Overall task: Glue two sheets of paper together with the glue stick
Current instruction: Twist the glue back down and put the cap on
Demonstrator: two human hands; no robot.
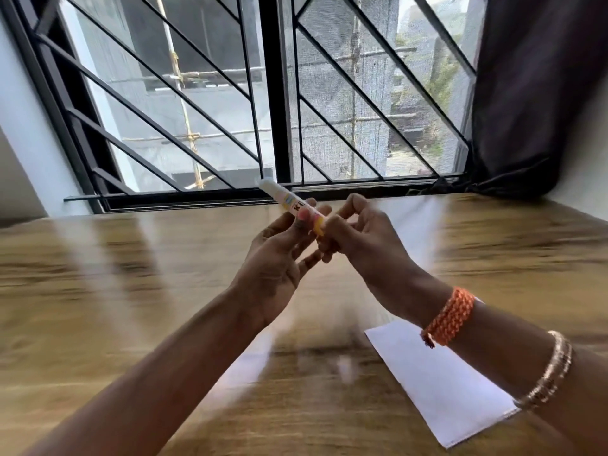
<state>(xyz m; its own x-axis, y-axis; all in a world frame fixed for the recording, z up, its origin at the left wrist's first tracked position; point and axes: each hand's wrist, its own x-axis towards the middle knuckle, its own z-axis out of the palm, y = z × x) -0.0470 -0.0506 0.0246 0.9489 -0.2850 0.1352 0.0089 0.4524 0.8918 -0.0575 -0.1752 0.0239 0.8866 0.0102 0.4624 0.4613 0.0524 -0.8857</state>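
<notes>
We see a glossy wooden bench point(98, 274) below a barred window point(263, 93), white paper point(441, 383) lying near its front edge. Above it, our left hand point(279, 258) and right hand point(358, 238) pinch a glue stick point(289, 205) between them. Its long axis slants, the white end up-left toward the window, the yellow end down-right.

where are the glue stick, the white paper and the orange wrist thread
glue stick point(285, 200): head view, on its white barrel above the fingers
white paper point(437, 386): head view, middle of the sheet on the table
orange wrist thread point(452, 315): head view, on the braid around the right wrist
</notes>
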